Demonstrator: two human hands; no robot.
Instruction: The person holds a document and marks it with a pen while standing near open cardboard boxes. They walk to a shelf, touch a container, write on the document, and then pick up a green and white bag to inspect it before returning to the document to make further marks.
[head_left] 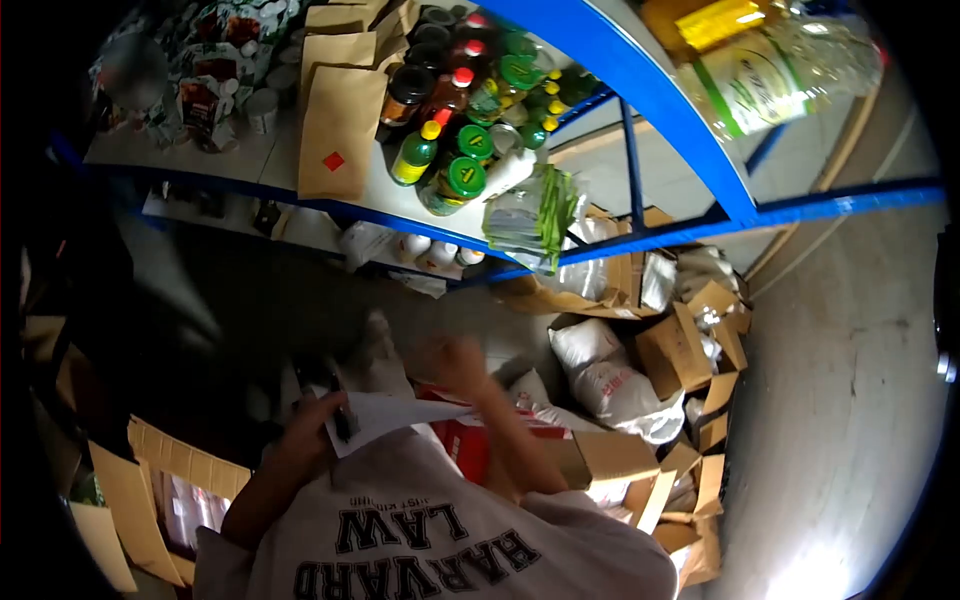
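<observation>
My left hand (318, 412) is closed on the left end of a white sheet of paper (390, 416), which stretches out in front of my printed T-shirt (430, 500). A small dark object (344, 418) lies along the paper right at the left fingers. My right hand (459, 366) is raised beyond the paper's right corner, its forearm crossing over a red and white box (465, 450). Motion smears the right fingers, which look curled.
Ahead stands a blue-framed shelf (700, 120) with brown paper bags (340, 130), bottles and green-lidded jars (466, 177). White sacks (610, 385) and open cardboard boxes (672, 350) crowd the floor at right. Another open carton (190, 455) is at lower left.
</observation>
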